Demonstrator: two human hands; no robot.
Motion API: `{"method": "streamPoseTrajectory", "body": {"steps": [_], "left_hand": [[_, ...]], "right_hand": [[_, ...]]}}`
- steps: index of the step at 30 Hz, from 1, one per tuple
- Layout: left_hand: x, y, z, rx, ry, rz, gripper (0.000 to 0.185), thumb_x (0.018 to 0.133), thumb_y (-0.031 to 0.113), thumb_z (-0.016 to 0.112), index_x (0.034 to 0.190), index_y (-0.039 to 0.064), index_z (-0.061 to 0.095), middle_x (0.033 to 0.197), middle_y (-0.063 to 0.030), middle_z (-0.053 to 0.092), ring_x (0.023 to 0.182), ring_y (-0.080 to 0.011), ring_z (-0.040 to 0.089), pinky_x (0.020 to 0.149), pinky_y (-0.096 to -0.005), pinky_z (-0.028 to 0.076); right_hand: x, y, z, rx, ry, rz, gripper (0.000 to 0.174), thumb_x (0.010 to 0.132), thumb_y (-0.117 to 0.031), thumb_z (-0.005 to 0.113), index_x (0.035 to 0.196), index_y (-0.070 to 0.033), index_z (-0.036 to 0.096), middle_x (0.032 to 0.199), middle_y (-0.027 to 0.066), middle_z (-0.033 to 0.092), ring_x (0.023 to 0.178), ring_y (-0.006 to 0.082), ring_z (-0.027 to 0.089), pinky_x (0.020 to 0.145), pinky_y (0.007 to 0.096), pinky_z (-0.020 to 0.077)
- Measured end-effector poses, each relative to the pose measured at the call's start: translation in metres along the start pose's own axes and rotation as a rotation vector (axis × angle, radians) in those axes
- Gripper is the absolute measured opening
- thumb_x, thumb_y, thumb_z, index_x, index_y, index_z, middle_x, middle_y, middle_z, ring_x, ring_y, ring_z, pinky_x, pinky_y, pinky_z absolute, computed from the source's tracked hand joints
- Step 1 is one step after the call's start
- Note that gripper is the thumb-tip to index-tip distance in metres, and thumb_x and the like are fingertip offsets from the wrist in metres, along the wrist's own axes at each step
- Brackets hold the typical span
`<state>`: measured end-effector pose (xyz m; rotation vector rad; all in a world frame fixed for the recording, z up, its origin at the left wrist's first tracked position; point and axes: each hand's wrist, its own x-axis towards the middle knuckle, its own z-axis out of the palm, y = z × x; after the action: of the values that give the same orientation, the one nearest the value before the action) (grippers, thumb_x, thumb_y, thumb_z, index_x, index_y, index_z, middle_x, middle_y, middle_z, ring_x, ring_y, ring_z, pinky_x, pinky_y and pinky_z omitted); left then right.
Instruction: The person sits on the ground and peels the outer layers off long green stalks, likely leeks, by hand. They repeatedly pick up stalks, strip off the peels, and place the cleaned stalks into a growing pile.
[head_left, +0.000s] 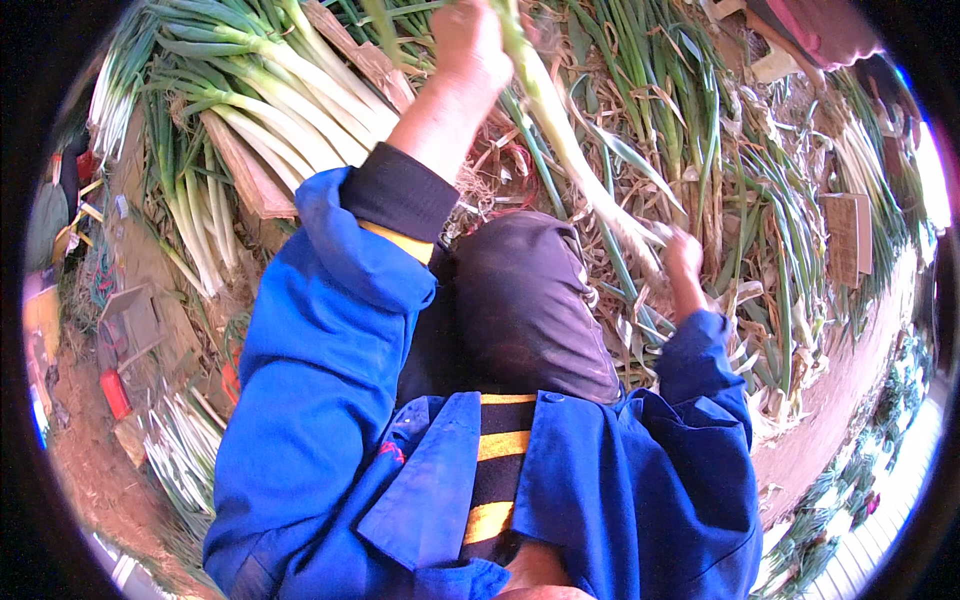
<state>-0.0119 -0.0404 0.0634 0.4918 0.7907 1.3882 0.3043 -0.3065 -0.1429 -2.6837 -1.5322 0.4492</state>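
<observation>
A long Welsh onion stalk (566, 139) slants across in front of my knee, its green part at the top and its pale root end low on the right. My left hand (472, 45) is closed in a fist around its upper green part, near the top edge of the view. At the lower end, my right hand (682, 259) pinches the stalk near its roots, where a pale strip sticks out between the fingers. Some blur lies over the stalk and hands. My bent knee (525, 292) in dark trousers is between my arms.
Clean white-stemmed onions (300, 97) lie across a wooden cradle (251, 165) at upper left. Unpeeled onions (660, 90) and dry peelings (772, 405) cover the ground to the right. A cardboard piece (844, 240) stands far right. At left are a grey crate (135, 322) and a red object (115, 394).
</observation>
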Motion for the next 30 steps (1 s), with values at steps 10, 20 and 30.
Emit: {"method": "streamPoseTrajectory", "body": {"steps": [10,20,30], "left_hand": [[0.068,0.043,-0.065,-0.08,0.339,0.191,0.038,0.09,0.049,0.056,0.099,0.012,0.052,0.072,-0.005,0.049,0.054,-0.022,0.05,0.043,-0.037,0.044],[0.01,-0.021,-0.006,-0.1,0.112,-0.227,0.016,0.082,0.02,0.071,0.077,0.013,0.057,0.068,-0.0025,0.049,0.06,-0.0206,0.049,0.053,-0.0375,0.042],[-0.019,-0.023,0.005,-0.026,0.022,-0.168,0.017,0.079,0.016,0.073,0.084,0.014,0.057,0.076,0.0025,0.047,0.068,-0.0132,0.046,0.059,-0.0304,0.039]], "right_hand": [[-0.139,0.391,-0.138,-0.767,-0.297,0.717,0.03,0.086,-0.034,0.053,0.098,-0.009,0.065,0.092,0.0146,0.066,0.083,0.0314,0.064,0.072,0.0423,0.051],[-0.008,-0.06,-0.16,0.314,0.358,-0.274,0.034,0.085,-0.021,0.068,0.114,-0.004,0.062,0.105,0.0121,0.066,0.094,0.0201,0.063,0.083,0.0315,0.0487],[-0.002,-0.247,-0.163,0.733,0.179,-0.618,0.022,0.079,-0.018,0.07,0.092,0.0,0.07,0.081,0.0097,0.066,0.073,0.0154,0.062,0.07,0.0281,0.0478]]}}
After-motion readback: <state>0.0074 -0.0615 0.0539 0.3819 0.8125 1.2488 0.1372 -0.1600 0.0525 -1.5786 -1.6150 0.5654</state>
